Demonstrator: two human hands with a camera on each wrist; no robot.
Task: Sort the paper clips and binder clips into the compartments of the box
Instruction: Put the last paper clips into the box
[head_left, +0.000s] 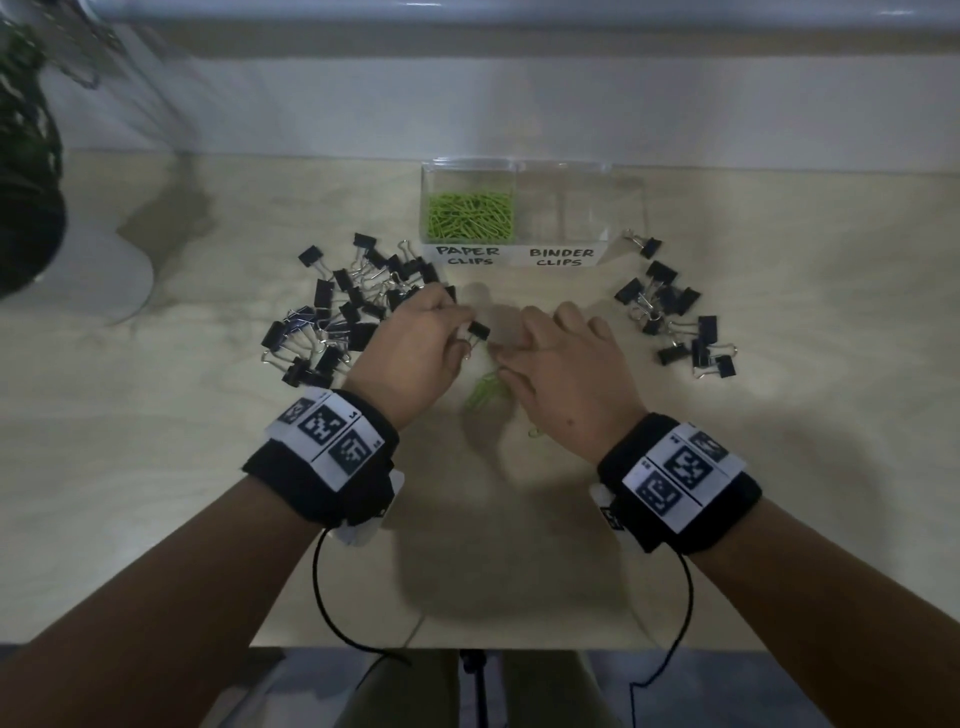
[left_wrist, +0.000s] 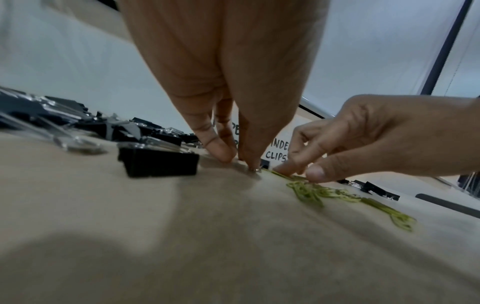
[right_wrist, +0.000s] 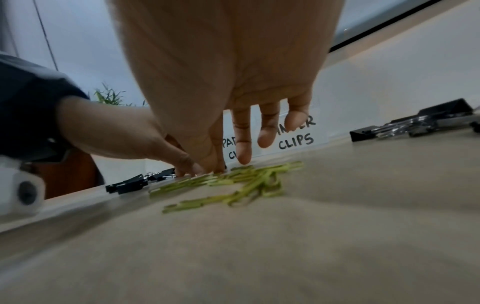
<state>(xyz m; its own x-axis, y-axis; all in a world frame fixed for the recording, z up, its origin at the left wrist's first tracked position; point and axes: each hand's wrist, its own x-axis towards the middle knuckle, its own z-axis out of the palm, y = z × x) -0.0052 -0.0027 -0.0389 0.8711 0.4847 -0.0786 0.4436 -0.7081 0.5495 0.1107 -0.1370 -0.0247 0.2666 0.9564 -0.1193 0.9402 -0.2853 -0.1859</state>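
A clear two-part box stands at the back. Its left part, labelled PAPER CLIPS, holds green paper clips; its right part, labelled BINDER CLIPS, holds nothing. Several loose green paper clips lie between my hands. My left hand pinches the wire handle of a black binder clip with thumb and forefinger at the table. My right hand pinches a green paper clip at the heap's far edge, its other fingers loosely stretched.
A large pile of black binder clips lies left of my left hand, and a smaller pile lies at the right. A dark plant on a white base stands at far left. The table's front edge is near me.
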